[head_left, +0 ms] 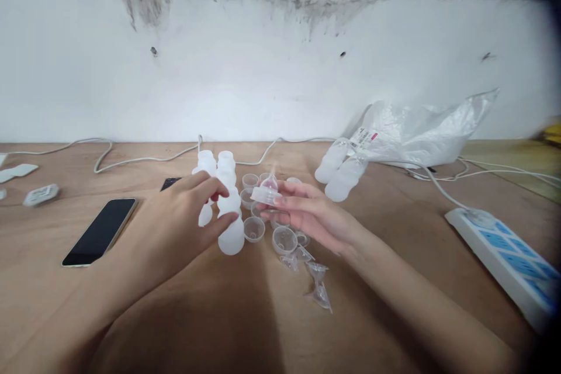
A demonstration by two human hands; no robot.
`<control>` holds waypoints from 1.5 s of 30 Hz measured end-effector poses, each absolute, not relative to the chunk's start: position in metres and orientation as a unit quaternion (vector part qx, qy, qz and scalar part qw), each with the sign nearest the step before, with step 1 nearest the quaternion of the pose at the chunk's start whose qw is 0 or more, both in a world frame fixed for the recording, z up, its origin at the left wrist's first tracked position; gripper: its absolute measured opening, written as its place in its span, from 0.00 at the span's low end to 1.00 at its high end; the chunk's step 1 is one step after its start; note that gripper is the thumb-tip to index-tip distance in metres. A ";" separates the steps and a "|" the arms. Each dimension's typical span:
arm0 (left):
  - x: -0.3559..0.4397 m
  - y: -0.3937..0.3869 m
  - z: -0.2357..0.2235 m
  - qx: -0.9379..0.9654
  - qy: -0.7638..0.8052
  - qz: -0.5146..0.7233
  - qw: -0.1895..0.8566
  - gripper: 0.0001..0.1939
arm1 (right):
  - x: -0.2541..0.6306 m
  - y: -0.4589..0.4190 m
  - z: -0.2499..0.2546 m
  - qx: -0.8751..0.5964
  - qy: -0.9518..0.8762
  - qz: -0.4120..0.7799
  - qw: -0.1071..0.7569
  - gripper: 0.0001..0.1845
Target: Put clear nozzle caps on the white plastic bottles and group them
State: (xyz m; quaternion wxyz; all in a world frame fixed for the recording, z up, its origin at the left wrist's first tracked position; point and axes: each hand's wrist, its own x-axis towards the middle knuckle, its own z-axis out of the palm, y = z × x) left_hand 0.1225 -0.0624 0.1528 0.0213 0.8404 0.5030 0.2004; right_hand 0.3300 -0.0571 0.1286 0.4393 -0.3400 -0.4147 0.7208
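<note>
My right hand (309, 210) pinches a small translucent round container (265, 195) between thumb and fingers. Against it, just above, is a small clear plastic funnel (270, 182); whether it sits inside the container I cannot tell. My left hand (190, 210) is open, thumb and fingers curved apart, over rows of white round containers (231, 236). Its thumb tip is close to the nearest row; contact is unclear. Several clear cups (254, 229) stand between the hands, some hidden behind my right hand. Loose clear funnels (317, 272) lie nearer to me.
On the left lie a phone (101, 231) and a white plastic piece (41, 194). A clear plastic bag (409, 134) with more white containers (339, 186) leans at the back right. A power strip (508, 260) is far right. White cables (151, 159) run along the wall.
</note>
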 end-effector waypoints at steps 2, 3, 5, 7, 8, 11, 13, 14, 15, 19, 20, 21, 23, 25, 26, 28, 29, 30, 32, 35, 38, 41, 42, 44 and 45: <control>0.117 -0.059 0.148 0.849 0.514 0.121 0.012 0.15 | 0.331 -0.056 0.127 -0.337 -0.418 0.718 0.443 0.15; 0.116 -0.057 0.146 0.856 0.509 0.088 0.013 0.15 | 0.330 -0.057 0.126 -0.337 -0.420 0.717 0.443 0.15; 0.118 -0.054 0.143 0.865 0.499 0.040 0.012 0.15 | 0.330 -0.057 0.125 -0.339 -0.425 0.713 0.443 0.15; 0.122 -0.052 0.142 0.867 0.498 0.012 0.009 0.15 | 0.329 -0.058 0.124 -0.344 -0.429 0.709 0.441 0.15; 0.125 -0.051 0.142 0.866 0.500 0.006 0.013 0.16 | 0.329 -0.058 0.124 -0.348 -0.431 0.707 0.439 0.16; 0.131 -0.049 0.142 0.863 0.504 0.016 0.040 0.16 | 0.329 -0.058 0.124 -0.361 -0.439 0.701 0.432 0.20; 0.132 -0.048 0.141 0.859 0.508 0.028 0.055 0.15 | 0.330 -0.057 0.124 -0.364 -0.448 0.694 0.431 0.21; 0.132 -0.048 0.141 0.857 0.511 0.031 0.059 0.15 | 0.330 -0.057 0.124 -0.365 -0.453 0.691 0.429 0.22; 0.132 -0.048 0.141 0.856 0.513 0.033 0.061 0.15 | 0.331 -0.057 0.124 -0.365 -0.458 0.688 0.429 0.22; 0.128 -0.050 0.143 0.854 0.516 0.036 0.058 0.15 | 0.330 -0.057 0.124 -0.362 -0.477 0.675 0.431 0.23; 0.127 -0.051 0.143 0.854 0.515 0.039 0.057 0.15 | 0.330 -0.057 0.124 -0.362 -0.480 0.672 0.432 0.23; 0.125 -0.052 0.143 0.854 0.515 0.044 0.057 0.14 | 0.330 -0.057 0.124 -0.362 -0.482 0.670 0.433 0.23; 0.123 -0.053 0.142 0.855 0.512 0.058 0.062 0.14 | 0.329 -0.058 0.124 -0.363 -0.483 0.669 0.433 0.23; 0.121 -0.055 0.141 0.851 0.515 0.073 0.077 0.14 | 0.329 -0.059 0.125 -0.361 -0.483 0.670 0.433 0.23; 0.120 -0.056 0.141 0.845 0.521 0.077 0.088 0.14 | 0.328 -0.059 0.125 -0.359 -0.481 0.671 0.435 0.23; 0.119 -0.059 0.143 0.832 0.538 0.082 0.109 0.15 | 0.327 -0.061 0.125 -0.350 -0.470 0.677 0.445 0.21; 0.119 -0.060 0.146 0.824 0.548 0.086 0.115 0.16 | 0.326 -0.061 0.124 -0.343 -0.459 0.684 0.452 0.20; 0.120 -0.062 0.148 0.819 0.555 0.093 0.118 0.16 | 0.325 -0.062 0.124 -0.334 -0.444 0.693 0.459 0.19; 0.122 -0.066 0.155 0.811 0.561 0.121 0.116 0.17 | 0.322 -0.065 0.122 -0.315 -0.414 0.718 0.462 0.16; 0.128 -0.070 0.163 0.801 0.551 0.192 0.134 0.15 | 0.318 -0.069 0.123 -0.289 -0.380 0.761 0.441 0.10; 0.139 -0.073 0.164 0.780 0.539 0.267 0.173 0.13 | 0.315 -0.072 0.127 -0.271 -0.361 0.782 0.430 0.09; 0.149 -0.075 0.159 0.761 0.534 0.296 0.219 0.15 | 0.316 -0.074 0.129 -0.267 -0.369 0.776 0.437 0.07; 0.151 -0.075 0.157 0.759 0.526 0.300 0.238 0.15 | 0.317 -0.074 0.130 -0.267 -0.378 0.768 0.443 0.06; 0.152 -0.076 0.153 0.760 0.504 0.306 0.272 0.15 | 0.319 -0.073 0.131 -0.271 -0.402 0.741 0.464 0.05; 0.153 -0.076 0.151 0.762 0.492 0.312 0.284 0.15 | 0.320 -0.072 0.131 -0.277 -0.418 0.719 0.481 0.05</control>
